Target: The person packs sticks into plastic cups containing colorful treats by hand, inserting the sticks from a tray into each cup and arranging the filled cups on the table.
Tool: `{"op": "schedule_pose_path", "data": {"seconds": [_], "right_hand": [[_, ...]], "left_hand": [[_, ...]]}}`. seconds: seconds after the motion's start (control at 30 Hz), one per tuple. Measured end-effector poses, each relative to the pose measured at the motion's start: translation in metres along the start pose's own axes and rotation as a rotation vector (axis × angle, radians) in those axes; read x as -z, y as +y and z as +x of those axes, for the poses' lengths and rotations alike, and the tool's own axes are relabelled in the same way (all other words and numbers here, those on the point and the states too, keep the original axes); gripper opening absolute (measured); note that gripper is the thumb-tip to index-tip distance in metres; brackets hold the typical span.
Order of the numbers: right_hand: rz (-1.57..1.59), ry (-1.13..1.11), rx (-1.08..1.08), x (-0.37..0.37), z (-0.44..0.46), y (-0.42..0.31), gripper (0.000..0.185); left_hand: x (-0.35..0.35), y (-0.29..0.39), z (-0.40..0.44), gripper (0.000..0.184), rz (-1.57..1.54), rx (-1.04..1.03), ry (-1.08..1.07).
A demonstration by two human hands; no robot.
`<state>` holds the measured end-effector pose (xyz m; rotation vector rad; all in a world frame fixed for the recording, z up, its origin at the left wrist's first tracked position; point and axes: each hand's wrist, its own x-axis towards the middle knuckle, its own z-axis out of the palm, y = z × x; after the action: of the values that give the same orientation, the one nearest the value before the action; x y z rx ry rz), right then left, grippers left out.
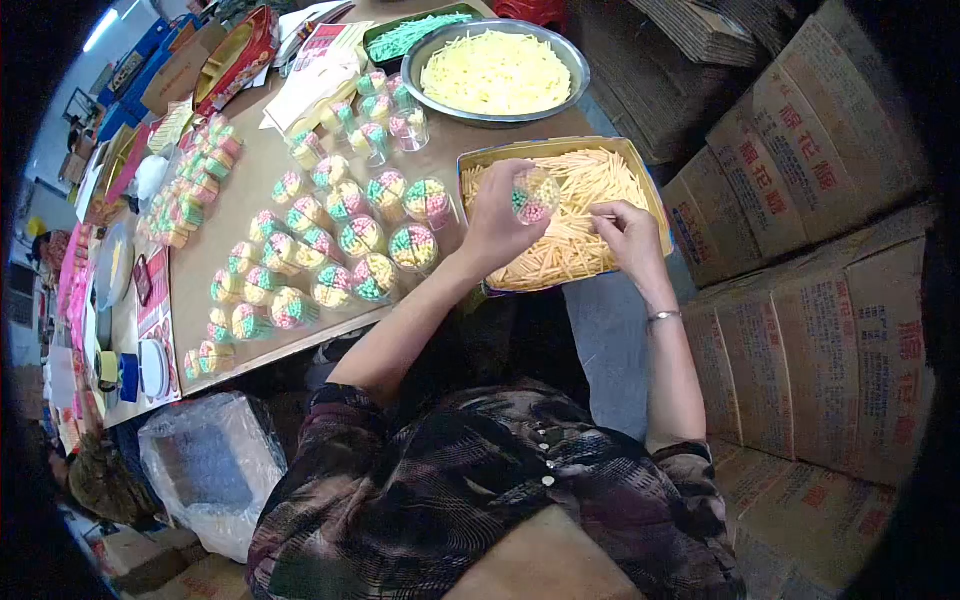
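Observation:
My left hand (492,222) is wrapped around a clear cup (536,195) packed with thin sticks that look like cotton swabs, in pink, green and yellow. It holds the cup over a shallow cardboard box (648,180) of loose peach-orange sticks (575,245). At the box's right side, my right hand (632,245) has its thumb and fingertips pinched together just above these sticks. Whatever is between those fingertips is too small to make out. Left of the box, several filled cups (413,246) stand in rows on the brown table (300,345).
Beyond the box is a metal bowl (500,118) of pale yellow sticks, beside a dark tray (385,55) of green ones. Stacked cartons (780,160) rise close on the right. A plastic-wrapped bundle (215,465) lies below the table's left edge.

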<state>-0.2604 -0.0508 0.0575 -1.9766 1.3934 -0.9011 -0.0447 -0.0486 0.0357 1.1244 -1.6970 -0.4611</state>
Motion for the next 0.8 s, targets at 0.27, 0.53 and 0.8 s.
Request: {"op": "schedule_pose_path", "data": {"seconds": [0.27, 0.53, 0.8], "right_hand": [[0.373, 0.143, 0.033, 0.04, -0.007, -0.053, 0.014], [0.096, 0.202, 0.372, 0.03, -0.011, -0.096, 0.018], [-0.251, 0.206, 0.644, 0.028, -0.013, -0.103, 0.022]], "left_hand": [[0.01, 0.043, 0.0, 0.066, 0.005, -0.17, 0.122], [0.001, 0.059, -0.007, 0.066, -0.039, -0.108, 0.09], [0.005, 0.066, -0.009, 0.065, -0.062, -0.041, 0.073]]}}
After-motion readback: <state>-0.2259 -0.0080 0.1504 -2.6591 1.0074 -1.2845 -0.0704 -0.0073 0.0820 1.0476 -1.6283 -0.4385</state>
